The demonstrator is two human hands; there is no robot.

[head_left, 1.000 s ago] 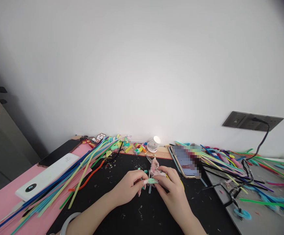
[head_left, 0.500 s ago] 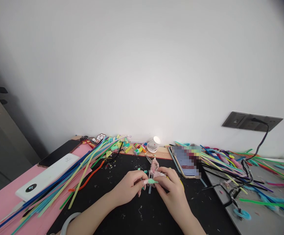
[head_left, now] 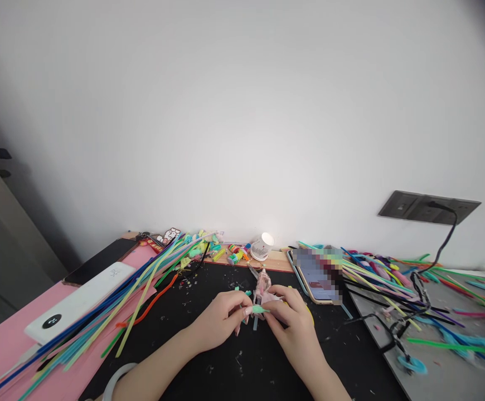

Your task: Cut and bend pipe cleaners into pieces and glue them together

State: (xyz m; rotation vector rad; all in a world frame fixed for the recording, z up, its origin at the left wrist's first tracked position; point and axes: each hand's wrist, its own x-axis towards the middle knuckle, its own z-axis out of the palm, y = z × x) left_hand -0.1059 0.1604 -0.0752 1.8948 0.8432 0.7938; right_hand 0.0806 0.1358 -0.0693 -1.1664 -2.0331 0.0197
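A small light-green fuzzy piece, like pipe cleaner (head_left: 258,309), is stretched between my two hands over the black mat (head_left: 238,365). My left hand (head_left: 223,317) pinches its left end between thumb and fingertip. On the other end, the fingers of my right hand (head_left: 290,314) are closed. Just beyond the hands lies a pinkish-white bundle (head_left: 262,283), with what look like scissor blades (head_left: 252,270) poking out behind it. Small teal bits (head_left: 247,293) rest by my left fingers. Something yellow (head_left: 310,315) shows partly behind my right hand, mostly hidden.
Bundled colored pipe cleaners (head_left: 142,295) lie at left over a white power bank (head_left: 79,303). A paper cup (head_left: 262,247) stands by the wall. At right are a phone (head_left: 318,281), more pipe cleaners (head_left: 447,345) and a black cable (head_left: 445,242) running from the wall socket (head_left: 410,206).
Both hands keep nearly the same pose on the green pipe cleaner piece. The whole view has shifted very slightly; nothing else visibly moved.
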